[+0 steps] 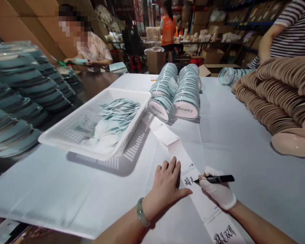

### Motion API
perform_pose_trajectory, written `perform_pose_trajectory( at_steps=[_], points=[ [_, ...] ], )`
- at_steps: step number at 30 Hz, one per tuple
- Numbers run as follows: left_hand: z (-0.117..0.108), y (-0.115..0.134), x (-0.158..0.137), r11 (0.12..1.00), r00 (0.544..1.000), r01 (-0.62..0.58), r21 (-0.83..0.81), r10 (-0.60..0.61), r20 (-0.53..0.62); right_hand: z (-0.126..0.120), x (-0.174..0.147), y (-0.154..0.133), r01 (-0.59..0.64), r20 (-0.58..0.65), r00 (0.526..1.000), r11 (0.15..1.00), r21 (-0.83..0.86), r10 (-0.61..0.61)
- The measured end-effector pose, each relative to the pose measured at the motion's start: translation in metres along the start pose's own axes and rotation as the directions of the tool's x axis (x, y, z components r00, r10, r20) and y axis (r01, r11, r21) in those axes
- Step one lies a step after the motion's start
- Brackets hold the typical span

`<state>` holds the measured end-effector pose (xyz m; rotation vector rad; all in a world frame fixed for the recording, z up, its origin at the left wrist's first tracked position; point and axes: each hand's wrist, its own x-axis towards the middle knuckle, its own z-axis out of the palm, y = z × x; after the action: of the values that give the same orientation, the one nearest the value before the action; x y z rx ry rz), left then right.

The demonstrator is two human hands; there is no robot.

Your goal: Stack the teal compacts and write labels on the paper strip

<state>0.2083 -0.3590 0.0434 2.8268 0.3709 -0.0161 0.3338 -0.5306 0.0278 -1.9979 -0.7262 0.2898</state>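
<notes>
A long strip of white paper labels (198,200) lies across the white table, with black handwriting on two of its sections. My right hand (217,191), in a white glove, grips a black marker pen (221,179), whose tip meets the paper at the upper handwriting. Bare and wearing a green bangle (143,212), my left hand (167,183) lies flat along the strip's left edge, fingers spread and thumb on the paper. The strip's far end reaches toward two rows of round, clear-wrapped packages (186,110) with pink faces marked "beauty".
A white plastic basket (73,147) of small teal-and-white packets stands left of the strip. Stacks of wrapped teal packages (17,88) rise at far left. Brown oval pieces (277,98) are piled at right, beside a person in a striped top (293,34). Another person sits across, at left.
</notes>
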Motion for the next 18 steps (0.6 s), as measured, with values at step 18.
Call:
perform_pose_trajectory(
  at_steps=[18],
  points=[
    [-0.0019,0.0007,-0.0015,1.0,1.0,0.007,-0.009,-0.007,-0.003,0.0004,0.0017,-0.0024,-0.072,-0.11,0.99,0.988,0.133,0.087]
  ],
)
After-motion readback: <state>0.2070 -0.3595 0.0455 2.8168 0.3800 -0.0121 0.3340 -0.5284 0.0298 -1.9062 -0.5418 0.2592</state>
